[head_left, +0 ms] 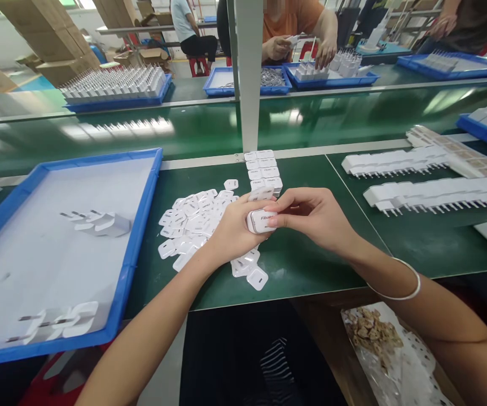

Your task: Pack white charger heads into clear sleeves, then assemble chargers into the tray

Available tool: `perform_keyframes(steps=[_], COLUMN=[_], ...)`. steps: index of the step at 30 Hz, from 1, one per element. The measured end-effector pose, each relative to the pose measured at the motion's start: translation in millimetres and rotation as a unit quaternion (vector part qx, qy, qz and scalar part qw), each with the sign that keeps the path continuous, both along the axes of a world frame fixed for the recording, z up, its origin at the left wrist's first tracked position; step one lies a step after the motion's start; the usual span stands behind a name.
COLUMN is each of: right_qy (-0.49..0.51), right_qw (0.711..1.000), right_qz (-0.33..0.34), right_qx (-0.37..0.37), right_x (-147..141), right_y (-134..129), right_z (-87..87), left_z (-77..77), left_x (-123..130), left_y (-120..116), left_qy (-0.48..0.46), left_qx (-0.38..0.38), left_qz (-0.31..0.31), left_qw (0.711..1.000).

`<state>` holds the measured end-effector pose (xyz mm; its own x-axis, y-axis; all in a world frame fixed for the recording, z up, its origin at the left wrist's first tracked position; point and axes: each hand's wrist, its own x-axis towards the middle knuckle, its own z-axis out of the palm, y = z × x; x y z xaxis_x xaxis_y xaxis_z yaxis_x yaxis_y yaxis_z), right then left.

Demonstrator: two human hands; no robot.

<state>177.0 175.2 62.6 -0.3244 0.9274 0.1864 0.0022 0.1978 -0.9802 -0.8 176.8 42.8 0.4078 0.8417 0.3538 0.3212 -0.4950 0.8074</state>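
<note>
Over the green worktable (298, 276), my left hand (235, 228) is closed around a white plug charger (257, 222), whose printed end faces up. One or more thin white plates (261, 194) stick up at the top of that same hand. My right hand (317, 217) pinches the charger's right edge between thumb and fingers. Beneath and left of my hands lies a loose heap of white plates (192, 217), some with a small slot. Just beyond them, printed white plates (264, 169) are laid in stacked rows. The charger's underside and prongs are hidden.
On the left, a blue-rimmed tray (130, 276) holds several plug chargers (101, 223). Rows of chargers (438, 192) lie at the right. Across a green belt (196, 129), a person in orange (305, 17) handles parts above a blue tray (336, 82). A white post (248, 79) stands ahead.
</note>
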Motion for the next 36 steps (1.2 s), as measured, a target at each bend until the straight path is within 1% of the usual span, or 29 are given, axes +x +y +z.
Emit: perform_keyframes(steps=[5, 13, 19, 24, 36], right_qy=[0.011, 0.012, -0.019, -0.051, -0.039], right_qw=[1.000, 1.000, 1.000, 0.998, 0.999], right_qz=[0.018, 0.019, 0.007, -0.001, -0.015], right_qx=[-0.008, -0.007, 0.018, 0.026, 0.014], right_x=[1.2, 0.8, -0.3, -1.7, -4.0], right_y=[0.7, 0.0, -1.1, -2.2, -2.5], right_z=[0.1, -0.6, -3.7, -2.2, -5.3], left_z=[-0.5, -0.1, -2.5, -5.3, -5.4], left_x=[-0.3, 0.1, 0.5, 0.1, 1.3], left_y=[0.3, 0.3, -0.2, 0.5, 0.6], left_qy=[0.004, -0.004, 0.011, 0.021, 0.030], left_qx=[-0.015, -0.027, 0.006, 0.028, 0.049], left_qz=[-0.009, -0.019, -0.005, -0.001, -0.006], left_qw=[1.000, 0.999, 1.000, 0.999, 0.998])
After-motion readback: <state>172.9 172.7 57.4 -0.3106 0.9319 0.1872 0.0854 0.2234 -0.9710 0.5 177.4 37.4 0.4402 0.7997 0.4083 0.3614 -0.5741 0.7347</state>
